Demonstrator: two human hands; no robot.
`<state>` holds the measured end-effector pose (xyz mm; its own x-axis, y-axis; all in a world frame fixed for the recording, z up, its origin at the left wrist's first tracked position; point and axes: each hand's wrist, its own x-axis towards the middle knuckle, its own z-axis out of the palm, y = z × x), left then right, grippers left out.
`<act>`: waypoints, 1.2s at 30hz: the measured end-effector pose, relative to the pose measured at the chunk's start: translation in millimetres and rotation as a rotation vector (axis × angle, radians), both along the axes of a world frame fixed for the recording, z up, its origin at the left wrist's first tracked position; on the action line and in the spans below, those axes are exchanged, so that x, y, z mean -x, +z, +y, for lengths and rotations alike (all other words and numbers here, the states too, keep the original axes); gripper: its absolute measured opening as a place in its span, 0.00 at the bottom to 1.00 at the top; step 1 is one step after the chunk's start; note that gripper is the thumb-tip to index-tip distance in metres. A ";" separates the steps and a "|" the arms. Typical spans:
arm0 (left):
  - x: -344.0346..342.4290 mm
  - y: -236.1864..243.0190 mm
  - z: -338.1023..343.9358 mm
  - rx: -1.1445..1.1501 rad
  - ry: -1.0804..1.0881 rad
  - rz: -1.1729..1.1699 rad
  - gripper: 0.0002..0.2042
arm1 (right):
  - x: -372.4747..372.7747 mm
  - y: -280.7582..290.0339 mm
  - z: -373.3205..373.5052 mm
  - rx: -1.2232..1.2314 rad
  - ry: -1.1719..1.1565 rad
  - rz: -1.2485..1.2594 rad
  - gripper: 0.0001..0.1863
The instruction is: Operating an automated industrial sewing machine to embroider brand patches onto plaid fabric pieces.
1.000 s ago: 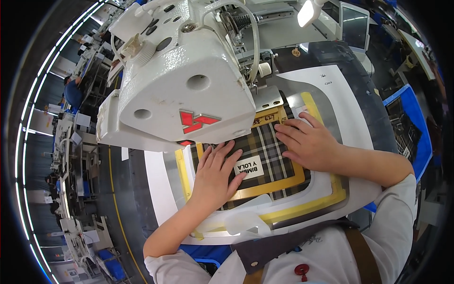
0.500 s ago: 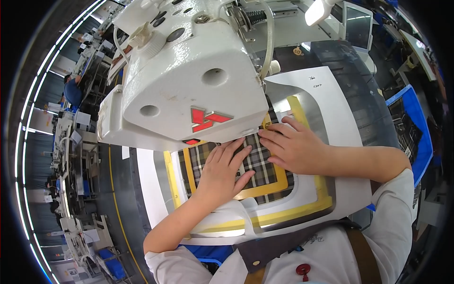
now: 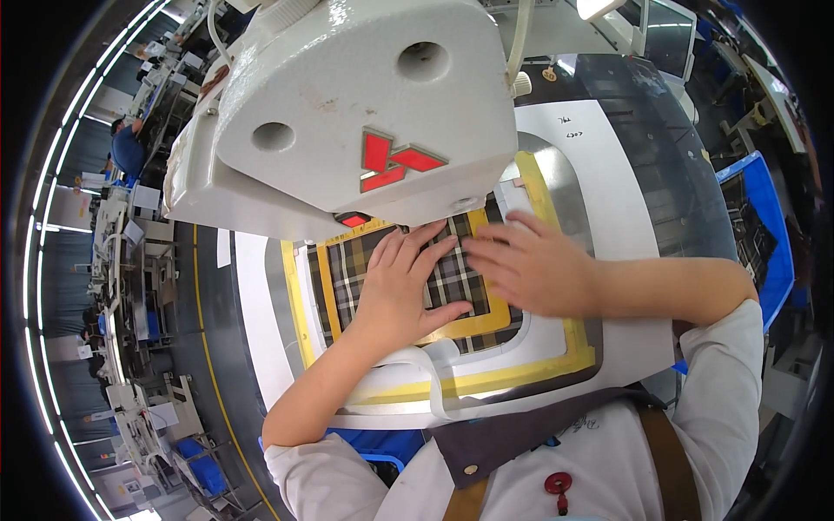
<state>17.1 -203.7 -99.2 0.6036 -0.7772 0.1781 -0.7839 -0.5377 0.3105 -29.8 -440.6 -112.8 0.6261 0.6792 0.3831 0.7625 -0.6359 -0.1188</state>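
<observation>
My left hand (image 3: 401, 286) lies with fingers spread on plaid fabric (image 3: 349, 280), inside a golden-yellow rectangular frame (image 3: 458, 326) beneath the white sewing-machine head (image 3: 321, 95). My right hand (image 3: 523, 265), blurred, has fingers apart over the frame's right side and the fabric there; whether it touches them I cannot tell. Around the frame is a clear plastic template edged with yellow tape (image 3: 569, 356), on white board (image 3: 612, 174). A loose white strip (image 3: 434, 382) curls below my left hand. The machine head hides the fabric's far part.
A dark tabletop (image 3: 691, 217) carries the board. A blue bin with dark fabric (image 3: 780, 252) stands at right, a monitor (image 3: 669, 39) behind. Another blue bin (image 3: 378, 445) is below the near edge. A co-worker (image 3: 128, 148) works among machines far left, beside an aisle with a yellow line (image 3: 198, 321).
The fabric, frame and template have shifted left, both hands moving with them. The white label on the fabric is now hidden by my hand. The machine head appears larger in view.
</observation>
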 end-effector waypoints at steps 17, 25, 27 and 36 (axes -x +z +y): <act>-0.1 20.8 19.9 -0.037 -0.213 0.213 0.17 | 33.0 -2.4 3.8 0.052 0.161 -0.008 0.17; 27.7 16.0 29.0 -0.067 -0.221 0.188 0.18 | 33.0 1.9 5.8 0.043 0.177 -0.028 0.16; 30.3 14.6 29.3 -0.053 -0.216 0.192 0.18 | 33.5 1.2 6.0 0.064 0.160 -0.005 0.16; 37.2 11.0 35.7 -0.010 -0.227 0.122 0.15 | 37.1 7.9 10.0 -0.005 0.159 -0.024 0.14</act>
